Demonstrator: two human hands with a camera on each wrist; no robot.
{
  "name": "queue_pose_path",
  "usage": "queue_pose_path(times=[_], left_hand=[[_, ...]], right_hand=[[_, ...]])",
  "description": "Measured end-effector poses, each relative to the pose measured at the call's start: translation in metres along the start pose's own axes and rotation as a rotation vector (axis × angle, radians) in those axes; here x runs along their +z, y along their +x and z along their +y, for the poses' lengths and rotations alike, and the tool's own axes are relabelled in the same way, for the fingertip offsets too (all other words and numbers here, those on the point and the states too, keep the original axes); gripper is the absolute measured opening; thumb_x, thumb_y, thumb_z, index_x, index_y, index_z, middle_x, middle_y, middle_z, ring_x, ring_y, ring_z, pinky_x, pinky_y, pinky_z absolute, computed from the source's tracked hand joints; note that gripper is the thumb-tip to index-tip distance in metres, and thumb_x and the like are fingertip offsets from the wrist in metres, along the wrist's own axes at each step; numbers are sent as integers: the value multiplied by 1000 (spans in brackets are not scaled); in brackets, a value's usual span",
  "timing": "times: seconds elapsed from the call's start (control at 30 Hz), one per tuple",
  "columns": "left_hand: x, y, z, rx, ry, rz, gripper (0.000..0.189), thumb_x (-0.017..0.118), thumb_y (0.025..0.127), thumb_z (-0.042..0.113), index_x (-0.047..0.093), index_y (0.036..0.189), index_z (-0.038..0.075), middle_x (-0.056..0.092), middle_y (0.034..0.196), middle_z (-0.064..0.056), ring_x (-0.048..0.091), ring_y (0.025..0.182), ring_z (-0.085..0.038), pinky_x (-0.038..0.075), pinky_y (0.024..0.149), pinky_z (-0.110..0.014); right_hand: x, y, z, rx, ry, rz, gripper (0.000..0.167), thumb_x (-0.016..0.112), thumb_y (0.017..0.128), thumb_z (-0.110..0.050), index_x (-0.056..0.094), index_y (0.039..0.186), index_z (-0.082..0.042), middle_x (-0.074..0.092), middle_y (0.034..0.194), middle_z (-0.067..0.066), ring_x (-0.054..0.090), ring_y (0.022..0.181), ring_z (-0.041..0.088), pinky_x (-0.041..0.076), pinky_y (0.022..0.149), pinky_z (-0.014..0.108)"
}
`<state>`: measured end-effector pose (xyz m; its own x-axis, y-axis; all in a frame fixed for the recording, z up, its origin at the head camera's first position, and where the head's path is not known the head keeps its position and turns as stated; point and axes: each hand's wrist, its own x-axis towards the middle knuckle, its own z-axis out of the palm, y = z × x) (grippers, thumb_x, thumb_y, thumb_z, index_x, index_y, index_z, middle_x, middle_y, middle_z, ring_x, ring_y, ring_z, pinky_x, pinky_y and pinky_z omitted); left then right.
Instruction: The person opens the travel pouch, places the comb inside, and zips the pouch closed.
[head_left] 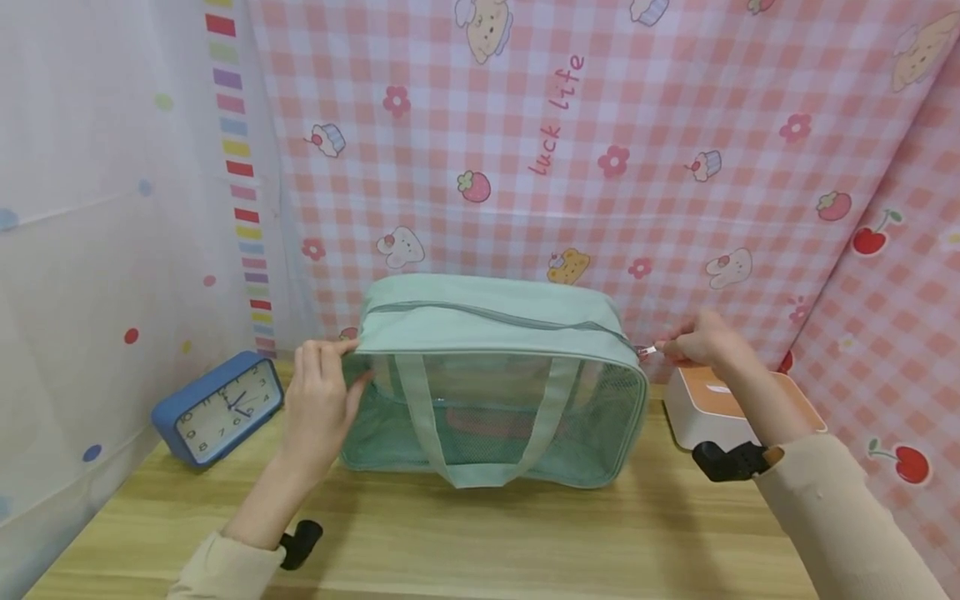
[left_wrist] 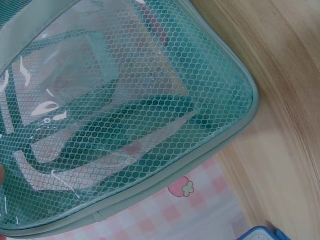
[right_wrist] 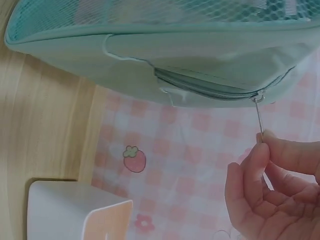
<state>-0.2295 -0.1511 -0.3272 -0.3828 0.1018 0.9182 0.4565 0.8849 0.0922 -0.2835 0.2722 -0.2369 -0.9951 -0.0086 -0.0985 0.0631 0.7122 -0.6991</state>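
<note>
A mint-green bag (head_left: 480, 329) with a see-through mesh front (left_wrist: 150, 75) and a fabric carrying strap (head_left: 480, 475) stands upright on the table. At its upper left corner my left hand (head_left: 318, 396) grips the edge, thumb against the front. In the left wrist view only a sliver of that hand shows. My right hand (right_wrist: 280, 185) pinches the metal zipper pull (right_wrist: 259, 117) between thumb and fingertip at the bag's right end. The zipper (head_left: 495, 315) runs along the top; a parted stretch shows near the slider. Through the mesh, pinkish and clear contents are dimly visible.
A blue alarm clock (head_left: 225, 408) stands left of the bag. To the right, close below my right forearm, is a white box (head_left: 690, 408) with an orange top. A pink checked cloth (head_left: 480, 217) hangs right behind the bag. The table (head_left: 480, 542) is wood-grained.
</note>
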Motion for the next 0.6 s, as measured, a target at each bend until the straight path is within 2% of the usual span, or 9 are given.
queue_pose_path(times=[0.17,0.27,0.5,0.6], left_hand=[[0,0,0,-1,2,-3,47,78,66,2,50,103,-9,46,88,-19,46,79,-30,44,57,-32],[0,0,0,2,-2,-1,48,78,66,1,49,102,-9,46,88,-19,46,79,-30,44,57,-32],[0,0,-1,4,-9,6,48,78,66,1,49,103,-9,46,88,-19,45,78,-29,42,55,-32],[0,0,-1,3,-11,4,48,78,66,1,49,103,-9,46,88,-19,45,78,-29,42,55,-32]], right_hand=[[6,1,10,12,11,6,29,58,84,-5,56,98,20,50,64,-2,51,57,3,55,59,19],[11,0,15,15,18,0,27,59,83,-4,56,97,20,53,66,-1,52,58,4,55,59,19],[25,1,24,35,-43,17,26,61,80,-3,60,94,18,54,72,5,52,59,4,55,59,20],[30,2,27,24,-24,25,24,60,78,0,60,92,19,53,72,5,51,57,4,54,57,20]])
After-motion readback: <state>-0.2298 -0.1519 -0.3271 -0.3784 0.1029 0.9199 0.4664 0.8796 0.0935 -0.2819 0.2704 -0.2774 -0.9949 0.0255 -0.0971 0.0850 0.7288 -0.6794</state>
